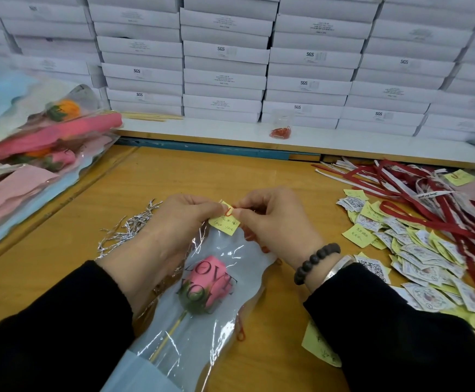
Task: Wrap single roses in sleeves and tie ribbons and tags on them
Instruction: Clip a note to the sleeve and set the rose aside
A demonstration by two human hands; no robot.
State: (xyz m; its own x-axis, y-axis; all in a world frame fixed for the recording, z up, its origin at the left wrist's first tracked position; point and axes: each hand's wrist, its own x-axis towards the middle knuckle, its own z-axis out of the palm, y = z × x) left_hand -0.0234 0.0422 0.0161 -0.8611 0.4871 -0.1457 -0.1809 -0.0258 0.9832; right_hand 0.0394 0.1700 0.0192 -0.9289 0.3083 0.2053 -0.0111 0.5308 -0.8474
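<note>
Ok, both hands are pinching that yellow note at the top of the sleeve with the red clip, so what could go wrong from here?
1. The left hand and right hand pinch the yellow note and red clip right at the rim of the sleeve; the thin film might tear or crumple.
2. The clip may catch only the note, missing the film.
3. Silver twist ties lie beside the left wrist; a sleeve cuff could drag them.

White boxes (225,77) are standing stacked along the back ledge, a small bag of red paper clips (280,131) is lying before them, and wooden sticks (151,116) are resting at left.
</note>
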